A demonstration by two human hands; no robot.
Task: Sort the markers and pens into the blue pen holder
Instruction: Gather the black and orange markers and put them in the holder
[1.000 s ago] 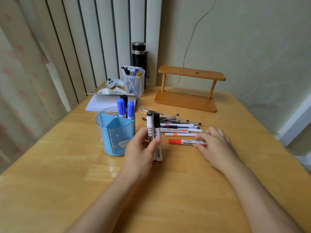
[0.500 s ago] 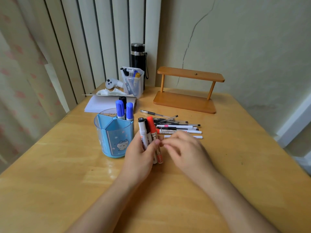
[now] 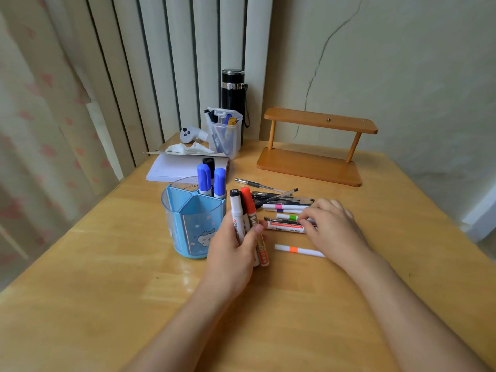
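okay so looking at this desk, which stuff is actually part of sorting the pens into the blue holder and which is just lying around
Part of the job:
blue pen holder
markers in the left hand
loose pens and markers on the table
orange-banded pen

Just lying about:
wooden shelf
black flask
clear pen box
notepad
white controller
crumpled tissue

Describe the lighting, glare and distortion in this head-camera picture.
Head view: soft, even daylight with faint shadows under the left hand and right hand; pale glare streaks on the table near the blue pen holder; wide-angle bending tilts the blinds; print on the markers is blurred.
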